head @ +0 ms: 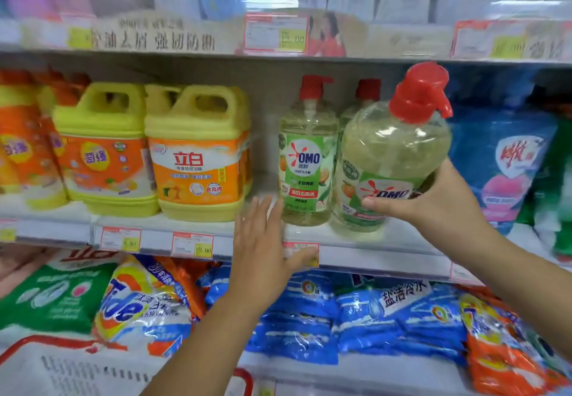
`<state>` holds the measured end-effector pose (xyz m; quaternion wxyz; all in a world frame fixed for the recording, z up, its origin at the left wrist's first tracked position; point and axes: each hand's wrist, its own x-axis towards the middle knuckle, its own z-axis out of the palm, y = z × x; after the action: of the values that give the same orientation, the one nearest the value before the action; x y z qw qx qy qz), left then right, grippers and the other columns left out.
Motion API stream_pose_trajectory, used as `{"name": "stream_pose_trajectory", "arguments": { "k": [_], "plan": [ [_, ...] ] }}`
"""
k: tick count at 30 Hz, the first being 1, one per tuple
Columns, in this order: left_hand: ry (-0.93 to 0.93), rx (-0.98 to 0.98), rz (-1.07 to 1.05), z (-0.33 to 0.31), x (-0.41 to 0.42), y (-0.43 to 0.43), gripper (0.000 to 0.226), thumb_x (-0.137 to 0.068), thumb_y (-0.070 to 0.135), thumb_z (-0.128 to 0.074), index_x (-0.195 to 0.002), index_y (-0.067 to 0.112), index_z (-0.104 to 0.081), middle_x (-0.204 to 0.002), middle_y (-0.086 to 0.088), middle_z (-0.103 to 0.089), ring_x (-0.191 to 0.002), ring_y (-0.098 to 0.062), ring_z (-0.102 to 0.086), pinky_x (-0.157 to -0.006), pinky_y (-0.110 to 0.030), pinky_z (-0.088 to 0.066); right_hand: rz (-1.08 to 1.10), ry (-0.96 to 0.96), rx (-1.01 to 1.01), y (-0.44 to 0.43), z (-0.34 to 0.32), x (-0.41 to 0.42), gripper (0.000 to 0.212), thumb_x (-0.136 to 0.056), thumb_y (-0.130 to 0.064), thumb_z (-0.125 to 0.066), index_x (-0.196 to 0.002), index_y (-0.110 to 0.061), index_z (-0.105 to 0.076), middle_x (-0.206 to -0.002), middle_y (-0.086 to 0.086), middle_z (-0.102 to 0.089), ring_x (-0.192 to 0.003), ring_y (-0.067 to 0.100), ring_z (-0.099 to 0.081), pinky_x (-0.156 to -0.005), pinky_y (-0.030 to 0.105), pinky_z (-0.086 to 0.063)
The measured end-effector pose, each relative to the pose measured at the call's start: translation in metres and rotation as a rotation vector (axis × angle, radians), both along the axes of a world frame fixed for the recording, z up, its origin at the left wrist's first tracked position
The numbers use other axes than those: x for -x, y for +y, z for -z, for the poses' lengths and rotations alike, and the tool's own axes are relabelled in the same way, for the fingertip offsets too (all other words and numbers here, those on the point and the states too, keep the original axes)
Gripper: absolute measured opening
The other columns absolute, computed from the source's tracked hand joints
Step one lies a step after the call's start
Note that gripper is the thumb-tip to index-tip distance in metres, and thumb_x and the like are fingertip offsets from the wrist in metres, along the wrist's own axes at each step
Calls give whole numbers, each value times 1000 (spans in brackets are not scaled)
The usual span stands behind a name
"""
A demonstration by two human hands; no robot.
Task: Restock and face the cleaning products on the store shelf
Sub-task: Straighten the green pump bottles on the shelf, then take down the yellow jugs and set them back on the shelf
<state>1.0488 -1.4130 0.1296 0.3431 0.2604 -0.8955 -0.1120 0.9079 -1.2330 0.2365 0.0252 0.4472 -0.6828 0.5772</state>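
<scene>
My right hand [433,200] grips a clear OMO pump bottle [393,148] with a red pump and green label, tilted toward me at the front of the middle shelf [371,241]. A second OMO bottle [308,154] stands upright just to its left, and a third one's red pump [366,89] shows behind. My left hand [266,241] is open with straight fingers, held in front of the shelf edge beside the upright bottle's base. Whether it touches the bottle, I cannot tell.
Yellow dish-soap jugs [198,154] with orange labels fill the shelf's left part. Blue refill pouches [507,160] stand at the right. Detergent powder bags [145,303] lie on the shelf below. A red-rimmed basket [37,364] sits at the bottom left. Price tags [192,244] line the shelf edge.
</scene>
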Motion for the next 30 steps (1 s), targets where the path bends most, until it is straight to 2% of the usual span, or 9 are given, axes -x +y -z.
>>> {"name": "stream_pose_trajectory", "arguments": {
  "k": [3,8,13,20,22,24,26,28,30],
  "plan": [
    [-70,128,-62,23,4,-17,110,-77,89,-3,-155,13,-22,-163,-9,-18,-152,-26,0,-122,-43,5,-9,-4,-47,-10,0,16,77,-50,-23,-93,-117,-32,-55,-102,-19,-71,-91,-9,-66,-73,6,-50],
    [-67,200,-53,36,10,-28,91,-88,82,-16,-154,19,-13,-160,-7,-24,-151,-26,-3,-119,-46,4,36,-115,-115,-30,6,42,91,-45,-43,-91,-124,-26,-49,-105,-10,-71,-97,7,-69,-86,34,-56],
    [-61,234,-55,40,12,-31,88,-91,79,-21,-153,17,-22,-157,-6,-31,-150,-28,-12,-119,-48,-2,102,-158,-168,-44,7,59,98,-51,-50,-81,-134,-24,-36,-107,-9,-67,-99,13,-67,-84,42,-57],
    [-94,174,-33,36,8,-28,84,-91,79,-20,-152,21,-22,-154,-2,-36,-147,-22,-17,-119,-44,1,41,-130,-121,-54,25,70,66,-79,-37,-72,-137,-31,-40,-113,-20,-63,-98,-4,-62,-88,29,-54],
    [-52,129,0,31,2,-26,81,-89,78,-23,-152,27,-19,-154,6,-32,-145,-14,-16,-121,-39,3,63,-150,-118,-54,27,67,67,-80,-41,-74,-137,-31,-40,-118,-16,-62,-107,1,-61,-91,32,-54],
    [60,54,76,26,-8,-27,72,-89,72,-31,-149,35,-26,-150,18,-31,-141,-1,-17,-122,-33,-8,279,22,-65,-47,31,55,79,-75,-54,-75,-140,-27,-39,-130,-8,-53,-123,12,-53,-101,38,-49],
    [224,-6,102,17,-25,-31,57,-90,62,-39,-141,38,-41,-136,27,-39,-129,13,-24,-112,-21,-26,341,279,93,-42,32,17,66,-82,-52,-69,-135,-22,-44,-126,-9,-46,-121,11,-48,-103,35,-43],
    [336,18,22,11,-44,-43,45,-91,51,-48,-134,36,-50,-127,27,-44,-120,14,-30,-102,-16,-29,141,442,103,-52,28,-27,44,-90,-49,-63,-126,-28,-50,-114,-17,-47,-113,3,-49,-98,30,-44],
    [361,48,-96,10,-61,-61,41,-93,40,-57,-132,29,-53,-129,17,-50,-121,1,-38,-101,-23,-34,-67,439,-58,-81,19,-58,41,-88,-50,-60,-125,-37,-50,-118,-21,-48,-117,-2,-48,-100,27,-44]
  ]
}}
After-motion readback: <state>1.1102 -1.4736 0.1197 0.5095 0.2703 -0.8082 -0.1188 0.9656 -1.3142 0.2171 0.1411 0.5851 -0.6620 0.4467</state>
